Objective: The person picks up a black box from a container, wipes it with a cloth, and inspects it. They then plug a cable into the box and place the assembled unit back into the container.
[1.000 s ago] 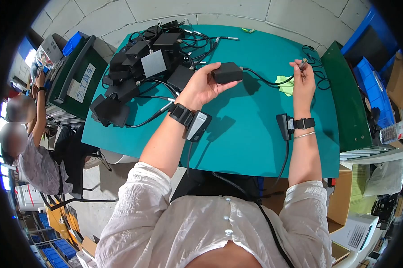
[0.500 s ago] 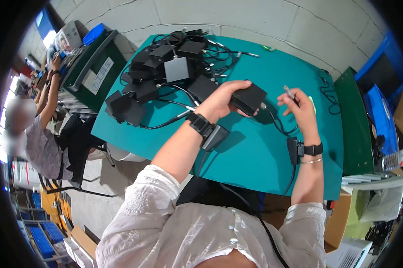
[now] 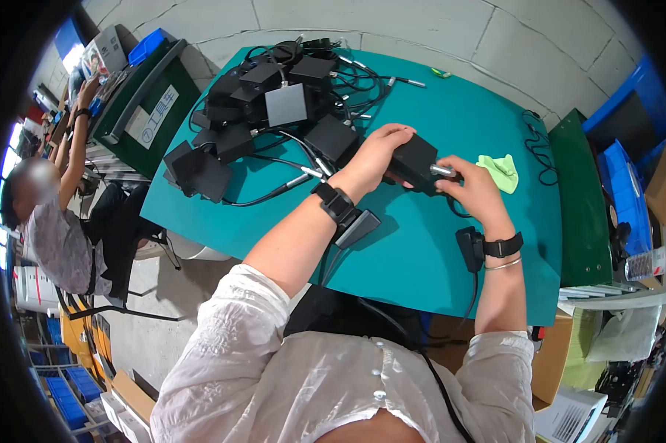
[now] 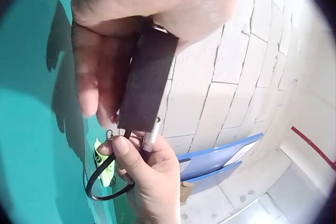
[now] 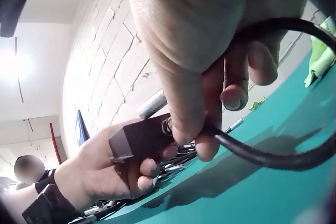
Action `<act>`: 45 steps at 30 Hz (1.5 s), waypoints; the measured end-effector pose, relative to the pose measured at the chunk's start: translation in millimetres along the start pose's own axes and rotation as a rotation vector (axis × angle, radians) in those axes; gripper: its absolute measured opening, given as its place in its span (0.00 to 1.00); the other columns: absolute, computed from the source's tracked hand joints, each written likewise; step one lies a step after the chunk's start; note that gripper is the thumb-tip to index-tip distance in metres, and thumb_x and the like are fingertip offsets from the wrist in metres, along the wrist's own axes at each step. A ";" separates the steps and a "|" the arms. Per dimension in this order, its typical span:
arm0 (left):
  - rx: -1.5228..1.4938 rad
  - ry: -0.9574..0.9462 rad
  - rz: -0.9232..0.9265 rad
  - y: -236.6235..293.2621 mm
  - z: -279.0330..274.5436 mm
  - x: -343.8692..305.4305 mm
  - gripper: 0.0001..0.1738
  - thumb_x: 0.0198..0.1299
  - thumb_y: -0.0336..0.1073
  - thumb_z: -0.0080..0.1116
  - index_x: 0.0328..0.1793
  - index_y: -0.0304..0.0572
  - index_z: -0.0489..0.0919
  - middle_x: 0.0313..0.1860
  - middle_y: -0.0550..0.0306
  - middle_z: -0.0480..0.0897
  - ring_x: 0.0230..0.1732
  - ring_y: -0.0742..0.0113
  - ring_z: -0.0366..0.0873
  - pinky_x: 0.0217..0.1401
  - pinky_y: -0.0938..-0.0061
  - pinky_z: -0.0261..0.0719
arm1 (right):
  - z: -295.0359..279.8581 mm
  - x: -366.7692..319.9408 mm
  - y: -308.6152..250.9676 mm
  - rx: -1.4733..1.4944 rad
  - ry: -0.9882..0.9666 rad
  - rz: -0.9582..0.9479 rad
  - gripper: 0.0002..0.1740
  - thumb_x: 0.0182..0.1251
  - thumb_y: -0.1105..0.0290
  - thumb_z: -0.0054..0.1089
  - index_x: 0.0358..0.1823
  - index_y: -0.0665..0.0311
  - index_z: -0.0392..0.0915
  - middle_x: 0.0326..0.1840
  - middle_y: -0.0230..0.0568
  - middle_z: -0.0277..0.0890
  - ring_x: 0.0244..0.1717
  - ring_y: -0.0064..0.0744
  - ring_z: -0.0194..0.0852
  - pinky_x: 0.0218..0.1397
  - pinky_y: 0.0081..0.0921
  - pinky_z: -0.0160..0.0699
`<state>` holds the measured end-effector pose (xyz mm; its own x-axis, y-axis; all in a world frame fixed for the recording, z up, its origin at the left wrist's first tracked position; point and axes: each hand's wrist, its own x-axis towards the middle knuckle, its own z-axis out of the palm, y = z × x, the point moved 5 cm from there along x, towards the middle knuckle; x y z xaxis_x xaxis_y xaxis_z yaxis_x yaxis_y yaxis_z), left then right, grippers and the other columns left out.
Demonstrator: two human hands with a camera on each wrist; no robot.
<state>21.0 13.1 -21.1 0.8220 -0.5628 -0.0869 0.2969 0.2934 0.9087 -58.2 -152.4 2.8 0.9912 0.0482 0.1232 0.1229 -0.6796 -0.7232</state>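
Observation:
A flat black box (image 3: 414,161) with a cable coming out of one end is gripped in my left hand (image 3: 373,159), thumb on top and fingers beneath. Close against that end, my right hand (image 3: 475,188) holds the cable's silver metal connector (image 3: 442,170). In the right wrist view its thumb and a finger lie at the nut (image 5: 167,126) where the black cable (image 5: 257,157) leaves the box. From there the cable loops back round to the right hand. The left wrist view has the connector (image 4: 151,134) sticking up beside the right thumb, alongside the box's end.
A pile of black boxes (image 3: 285,105) with tangled cables covers the back left of the green table (image 3: 333,258). A light green cloth (image 3: 499,173) and a thin black cable (image 3: 543,159) lie at the right. Another person (image 3: 56,214) sits at the left by a green cabinet (image 3: 145,111).
The box, in my left hand, has moved right and turned. My right hand has come left with the connector, up to the box's cable end. The head view has shifted.

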 end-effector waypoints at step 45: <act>0.279 -0.194 -0.084 -12.9 -0.7 -12.9 0.18 0.68 0.34 0.46 0.56 0.24 0.70 0.46 0.34 0.79 0.46 0.47 0.81 0.50 0.62 0.81 | 99.6 -599.2 318.2 -0.719 -0.620 0.905 0.09 0.57 0.61 0.58 0.34 0.39 0.87 0.40 0.32 0.84 0.43 0.33 0.81 0.46 0.33 0.78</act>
<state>6.9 17.2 -32.1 0.6849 -0.7201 -0.1114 0.1931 0.0319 0.9807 -608.2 -324.6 -368.8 0.5894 -0.4326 -0.6823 -0.4561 -0.8753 0.1610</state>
